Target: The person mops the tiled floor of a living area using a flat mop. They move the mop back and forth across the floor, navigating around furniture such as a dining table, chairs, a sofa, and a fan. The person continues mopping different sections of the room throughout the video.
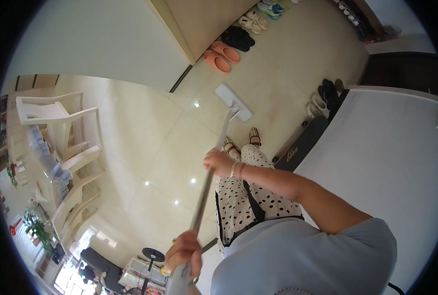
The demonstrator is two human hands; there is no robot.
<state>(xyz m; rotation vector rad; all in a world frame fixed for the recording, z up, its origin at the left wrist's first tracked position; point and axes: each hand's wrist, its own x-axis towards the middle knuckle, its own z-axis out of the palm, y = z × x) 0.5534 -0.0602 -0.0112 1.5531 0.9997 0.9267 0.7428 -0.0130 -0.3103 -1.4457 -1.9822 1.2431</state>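
Note:
Both of my hands are wrapped round the handle of a flat mop, whose silver-grey pole runs slantwise up from the lower edge. My right hand [219, 163] is closed on the middle of the pole, with a pale bracelet on its wrist. Lower down, my left hand [184, 253] is closed round the thicker upper end of the pole. The mop's flat, pale grey rectangular head [223, 93] lies on the glossy beige tile floor [150, 132], just ahead of my feet. My feet are in strapped shoes [255, 136].
Orange clogs [216, 61], black shoes [237, 38] and white clogs [249, 24] line the cabinet [206, 22]. A black skateboard [302, 144] stands by the white wall at right, near more shoes [320, 104]. White chairs [61, 115] stand at left; a fan [152, 254] is at lower left.

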